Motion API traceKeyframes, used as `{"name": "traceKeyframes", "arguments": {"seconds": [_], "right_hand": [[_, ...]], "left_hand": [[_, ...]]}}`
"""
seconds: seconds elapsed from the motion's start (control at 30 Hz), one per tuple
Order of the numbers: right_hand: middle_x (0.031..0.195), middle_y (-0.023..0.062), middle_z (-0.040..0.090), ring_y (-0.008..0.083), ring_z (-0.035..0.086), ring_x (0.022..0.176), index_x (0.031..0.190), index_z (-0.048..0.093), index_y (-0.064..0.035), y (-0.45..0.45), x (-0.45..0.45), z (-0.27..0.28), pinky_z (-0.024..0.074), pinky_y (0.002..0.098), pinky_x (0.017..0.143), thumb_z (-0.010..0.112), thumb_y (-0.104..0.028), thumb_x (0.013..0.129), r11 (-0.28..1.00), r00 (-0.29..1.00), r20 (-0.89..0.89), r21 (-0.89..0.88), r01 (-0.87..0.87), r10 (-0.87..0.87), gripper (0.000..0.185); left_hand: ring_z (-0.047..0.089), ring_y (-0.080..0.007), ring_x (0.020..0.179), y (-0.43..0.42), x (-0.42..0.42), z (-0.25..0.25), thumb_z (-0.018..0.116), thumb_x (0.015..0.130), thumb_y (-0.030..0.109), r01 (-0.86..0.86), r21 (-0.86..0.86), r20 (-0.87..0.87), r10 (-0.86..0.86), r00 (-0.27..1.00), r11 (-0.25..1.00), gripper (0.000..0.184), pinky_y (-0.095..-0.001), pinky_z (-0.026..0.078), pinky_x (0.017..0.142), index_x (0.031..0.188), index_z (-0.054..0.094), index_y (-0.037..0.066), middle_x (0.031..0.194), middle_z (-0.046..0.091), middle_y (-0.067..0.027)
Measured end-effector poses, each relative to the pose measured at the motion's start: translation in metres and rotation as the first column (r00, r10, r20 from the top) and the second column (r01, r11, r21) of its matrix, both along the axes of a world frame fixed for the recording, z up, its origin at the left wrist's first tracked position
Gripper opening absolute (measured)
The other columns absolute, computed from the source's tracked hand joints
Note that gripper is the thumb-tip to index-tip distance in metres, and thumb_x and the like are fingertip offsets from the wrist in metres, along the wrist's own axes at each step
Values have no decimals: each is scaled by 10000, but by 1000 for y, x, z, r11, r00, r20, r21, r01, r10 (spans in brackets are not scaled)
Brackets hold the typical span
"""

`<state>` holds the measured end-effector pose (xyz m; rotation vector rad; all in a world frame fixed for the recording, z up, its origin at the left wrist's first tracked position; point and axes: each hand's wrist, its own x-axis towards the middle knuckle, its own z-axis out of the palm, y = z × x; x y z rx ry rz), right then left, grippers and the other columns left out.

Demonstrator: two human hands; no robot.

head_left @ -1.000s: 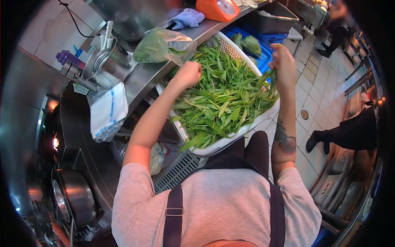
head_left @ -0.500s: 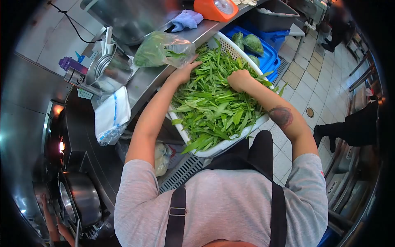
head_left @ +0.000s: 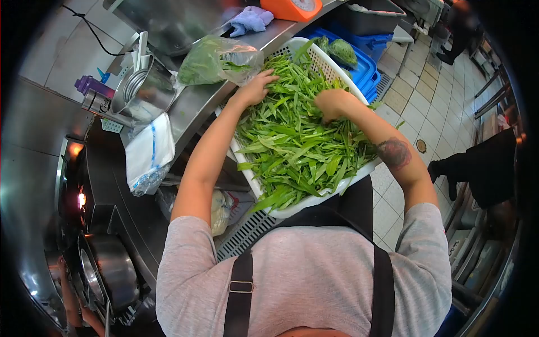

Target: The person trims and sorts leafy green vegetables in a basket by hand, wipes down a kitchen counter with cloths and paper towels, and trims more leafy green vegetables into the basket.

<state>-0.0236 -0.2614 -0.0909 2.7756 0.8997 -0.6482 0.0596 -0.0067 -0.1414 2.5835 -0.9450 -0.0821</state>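
A white perforated basket (head_left: 337,73) is heaped with long green leaves (head_left: 297,137). At the basket's upper left, my left hand (head_left: 256,89) lies with its fingers apart on the leaves. Just above it, a clear plastic bag of greens (head_left: 210,60) rests on the steel counter's edge. My right hand (head_left: 332,105) reaches down into the upper right part of the heap, fingers bent and pointing down. Its fingertips are partly hidden among the leaves, so what they grip, if anything, cannot be made out.
On the steel counter (head_left: 193,109) are a purple cloth (head_left: 251,20), an orange scale (head_left: 291,8), a metal pot with utensils (head_left: 147,90) and a stack of white bags (head_left: 150,151). Blue trays (head_left: 365,73) stand beyond the basket. Two people's dark-clothed legs show at right.
My right hand has come from beyond the basket's right rim into the leaves. My left hand, closed earlier, has opened onto the heap near the bag.
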Motion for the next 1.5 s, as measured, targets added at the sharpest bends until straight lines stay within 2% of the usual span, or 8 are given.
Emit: {"name": "traceKeyframes", "arguments": {"seconds": [0.23, 0.4, 0.53, 0.67, 0.97, 1.3, 1.47, 1.5], "right_hand": [[930, 94, 671, 277, 657, 853, 1111, 630, -219, 58, 50, -27, 522, 382, 710, 712, -218, 721, 981, 957, 287, 192, -25, -31, 399], [852, 52, 669, 226, 675, 788, 1138, 578, -258, 40, 65, -58, 520, 359, 629, 564, -135, 830, 979, 863, 481, 191, 66, -152, 332], [840, 52, 654, 234, 676, 785, 1198, 494, -284, 29, 66, -63, 520, 367, 591, 522, -115, 849, 965, 797, 553, 219, 143, -244, 388], [866, 81, 658, 258, 673, 784, 1161, 533, -223, 31, 73, -65, 534, 372, 608, 535, -89, 830, 957, 803, 525, 223, 188, -280, 356], [893, 130, 673, 298, 662, 853, 921, 679, -105, 35, 57, -24, 541, 395, 704, 605, -125, 770, 948, 918, 347, 308, 83, -193, 169], [783, 154, 670, 291, 678, 729, 756, 686, -57, 40, 59, 6, 545, 387, 602, 561, -117, 771, 926, 735, 630, 378, -8, -250, 139], [800, 162, 665, 309, 668, 732, 777, 680, -64, 32, 54, 68, 541, 401, 614, 588, -145, 769, 857, 621, 727, 488, -168, -292, 123], [849, 97, 675, 274, 656, 795, 944, 700, -170, 29, 49, 88, 529, 397, 700, 703, -228, 722, 885, 668, 657, 465, 4, -349, 229]], "left_hand": [[242, -421, 1325, -6, -24, 16, 808, 578, 251, -45, 113, 15, 44, 999, 993, 886, -512, 276, 1068, 1365, 404, 213, 1486, 243, -100], [174, -395, 1363, -14, -50, 31, 789, 561, 97, -179, 420, 122, 140, 982, 890, 958, -544, 335, 1032, 1376, 347, 339, 1507, 199, 47], [391, -242, 1281, -6, -34, 9, 515, 706, -122, -243, 303, 318, 142, 937, 922, 764, -401, 422, 972, 1307, 447, 345, 1470, 281, 73], [370, -263, 1296, 1, -28, -1, 495, 687, -150, -196, 168, 345, 128, 930, 966, 761, -391, 404, 988, 1296, 469, 304, 1464, 302, 57], [320, -276, 1331, 5, -8, -6, 429, 580, -224, -79, -93, -75, 72, 995, 992, 846, -351, 353, 1033, 1324, 448, 177, 1501, 230, -22], [238, -288, 1361, 4, -20, 15, 824, 569, 416, -26, 59, -78, 30, 997, 998, 1002, -365, 242, 1101, 1393, 347, 106, 1487, 220, -143], [288, -297, 1339, 6, -27, 21, 790, 620, 377, -88, -91, -45, 84, 995, 992, 975, -357, 278, 1081, 1392, 311, 24, 1479, 218, -181], [300, -298, 1334, 6, -40, 30, 776, 644, 372, -102, -122, -39, 97, 994, 987, 948, -357, 279, 1078, 1389, 312, 15, 1470, 242, -187]]}}
